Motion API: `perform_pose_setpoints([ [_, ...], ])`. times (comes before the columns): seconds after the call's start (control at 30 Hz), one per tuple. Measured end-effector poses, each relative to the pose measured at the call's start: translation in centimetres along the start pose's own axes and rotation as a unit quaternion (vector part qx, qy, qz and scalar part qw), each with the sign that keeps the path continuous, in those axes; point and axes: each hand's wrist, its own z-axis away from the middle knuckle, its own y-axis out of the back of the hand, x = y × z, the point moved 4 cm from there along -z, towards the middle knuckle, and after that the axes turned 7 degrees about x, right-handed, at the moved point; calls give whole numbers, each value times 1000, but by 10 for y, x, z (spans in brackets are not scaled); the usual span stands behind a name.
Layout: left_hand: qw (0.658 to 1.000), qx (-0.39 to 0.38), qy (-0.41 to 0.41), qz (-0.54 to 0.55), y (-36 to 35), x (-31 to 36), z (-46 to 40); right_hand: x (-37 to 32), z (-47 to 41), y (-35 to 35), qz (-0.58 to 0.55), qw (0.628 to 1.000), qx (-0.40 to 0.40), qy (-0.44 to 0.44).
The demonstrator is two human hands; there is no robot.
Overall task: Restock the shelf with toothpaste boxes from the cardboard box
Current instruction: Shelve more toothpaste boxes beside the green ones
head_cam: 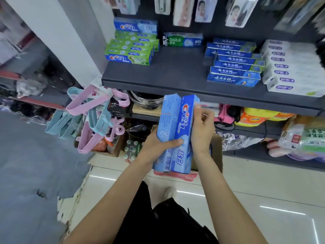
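Both my hands hold a bundle of light-blue Crest toothpaste boxes point(177, 124), upright, just below the dark shelf's front edge point(175, 87). My left hand point(158, 145) wraps the bundle's lower left side, thumb across the front. My right hand point(202, 127) grips its right side. The cardboard box point(217, 152) stands on the floor behind my hands, mostly hidden by them. On the shelf lie stacked green Crest boxes point(131, 50), one Darlie box point(182, 40), blue boxes point(233, 62) and white boxes point(292, 67).
Bare dark shelf surface point(179, 67) lies between the green stack and the blue stack. Pink and blue hangers point(91, 120) hang at the left. Lower shelves hold bottles, pots and packaged goods point(255, 117). Toothbrush cards point(182, 9) hang above.
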Motion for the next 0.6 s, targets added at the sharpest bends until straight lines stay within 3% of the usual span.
perform_pose_setpoints([
  [0.07,999,29,3,32,6,2,-9,1,9,-15,32,995,-86,46],
  [0.13,998,47,6,41,14,6,-23,7,14,-32,41,983,-179,13],
  [0.23,993,85,42,73,37,17,-45,17,4,-52,-45,965,-175,-192],
  [0.33,966,34,62,250,68,40,-65,16,-8,-71,-128,914,-172,-345],
  [0.47,944,-5,46,328,122,75,-93,7,-25,-107,-156,903,-200,-346],
  [0.6,937,-25,77,341,162,105,-124,-14,-44,-150,-77,931,-231,-272],
])
